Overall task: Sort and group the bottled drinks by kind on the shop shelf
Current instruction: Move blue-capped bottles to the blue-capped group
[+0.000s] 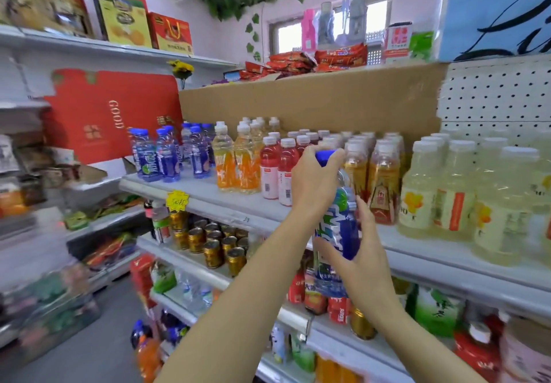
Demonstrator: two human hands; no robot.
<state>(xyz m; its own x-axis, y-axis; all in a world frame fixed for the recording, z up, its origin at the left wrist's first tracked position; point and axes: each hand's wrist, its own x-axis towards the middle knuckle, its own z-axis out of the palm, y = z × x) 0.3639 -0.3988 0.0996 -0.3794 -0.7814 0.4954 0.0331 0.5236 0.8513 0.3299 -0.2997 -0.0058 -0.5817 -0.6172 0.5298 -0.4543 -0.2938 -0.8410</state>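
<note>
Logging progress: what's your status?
Both hands on blue bottle: left hand grips cap, right hand holds body. Matching blue bottles far left. Nothing blocking.

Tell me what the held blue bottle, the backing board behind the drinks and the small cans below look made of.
Blue bottle: clear glossy plastic, liquid visible, printed film label. Backing board: matte brown cardboard, apparently. Cans: shiny gold metal, likely tin, with reflective lids.
</note>
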